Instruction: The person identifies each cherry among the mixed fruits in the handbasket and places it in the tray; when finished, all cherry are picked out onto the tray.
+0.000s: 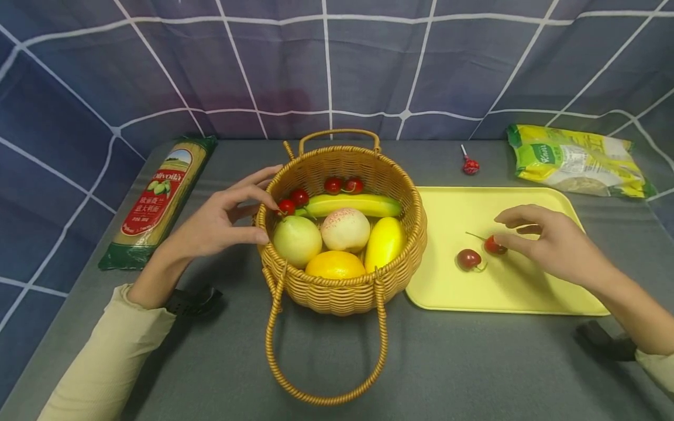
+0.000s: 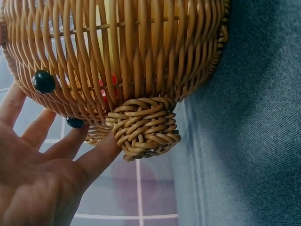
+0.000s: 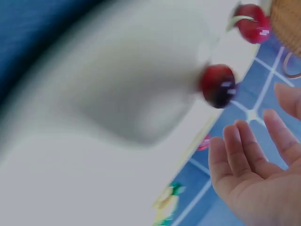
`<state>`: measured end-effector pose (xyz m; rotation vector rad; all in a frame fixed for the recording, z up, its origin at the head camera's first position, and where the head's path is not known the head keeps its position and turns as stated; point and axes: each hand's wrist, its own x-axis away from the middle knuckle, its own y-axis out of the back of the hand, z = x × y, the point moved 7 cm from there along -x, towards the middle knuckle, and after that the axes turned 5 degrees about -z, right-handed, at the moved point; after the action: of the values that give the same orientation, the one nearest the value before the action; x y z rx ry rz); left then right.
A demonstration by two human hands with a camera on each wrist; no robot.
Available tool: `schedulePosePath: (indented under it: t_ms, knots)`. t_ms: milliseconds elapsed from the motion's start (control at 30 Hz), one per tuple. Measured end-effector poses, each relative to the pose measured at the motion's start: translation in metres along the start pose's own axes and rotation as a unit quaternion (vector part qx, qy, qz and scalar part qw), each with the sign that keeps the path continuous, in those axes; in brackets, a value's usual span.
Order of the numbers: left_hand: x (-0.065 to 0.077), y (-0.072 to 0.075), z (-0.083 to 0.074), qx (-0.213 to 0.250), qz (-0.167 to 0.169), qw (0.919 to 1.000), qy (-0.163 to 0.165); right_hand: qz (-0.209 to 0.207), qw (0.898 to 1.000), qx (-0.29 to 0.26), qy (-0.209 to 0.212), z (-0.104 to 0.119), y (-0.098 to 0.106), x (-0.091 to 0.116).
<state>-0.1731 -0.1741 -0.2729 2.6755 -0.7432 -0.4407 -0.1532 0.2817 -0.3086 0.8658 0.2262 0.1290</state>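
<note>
A round wicker basket [image 1: 332,295] holds fruit: a green pear [image 1: 297,241], a pale peach [image 1: 345,230], an orange lemon-like fruit [image 1: 335,265], a yellow mango-like fruit [image 1: 385,242], a green-yellow banana [image 1: 350,205] and several red cherries [image 1: 333,185]. Against the basket's left side rests my left hand [image 1: 213,225], fingers spread along the wicker in the left wrist view. On the yellow tray [image 1: 437,280] lie two more cherries, one dark red cherry [image 1: 468,259] and one cherry [image 1: 494,245] partly behind my right thumb. My right hand [image 1: 560,248] hovers over them, fingers loosely bent, holding nothing visible.
Left of the basket lies a spaghetti pack [image 1: 158,199]. A wrapped lollipop [image 1: 470,166] lies behind the tray, and a yellow-green Knorr bag [image 1: 579,161] at the back right. One basket handle [image 1: 326,400] hangs toward the front; a tiled-pattern cloth [image 1: 368,64] rises behind.
</note>
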Motion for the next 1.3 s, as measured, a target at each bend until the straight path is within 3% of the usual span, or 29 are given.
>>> schedulePosePath:
  t_ms: [100, 400, 700, 867, 1067, 1167, 1300]
  knots:
    - [0.0, 0.0, 0.0, 0.0, 0.0, 1.0, 0.0, -0.018, 1.0, -0.015, -0.008, 0.018, 0.005, -0.004]
    - [-0.001, -0.001, 0.0, -0.004, 0.005, 1.0, -0.002, -0.034, 0.996, -0.056, 0.055, 0.093, 0.009, -0.019]
    - [-0.002, 0.002, -0.001, -0.014, -0.003, 0.9999, 0.009, -0.003, 0.984, -0.044, 0.172, 0.17, -0.004, -0.044]
    - [-0.002, 0.002, 0.0, -0.013, -0.002, 0.9999, 0.008, 0.076, 0.974, -0.051, 0.209, 0.205, -0.022, -0.067]
    - [-0.001, 0.002, -0.001, 0.0, -0.005, 1.0, 0.0, 0.208, 0.956, -0.027, 0.204, 0.24, -0.049, -0.095]
    - [-0.001, 0.002, -0.001, 0.007, -0.004, 1.0, -0.001, 0.262, 0.944, -0.01, 0.202, 0.251, -0.065, -0.106]
    - [-0.002, 0.0, -0.001, 0.005, -0.002, 1.0, 0.002, 0.331, 0.919, 0.016, 0.215, 0.26, -0.089, -0.116]
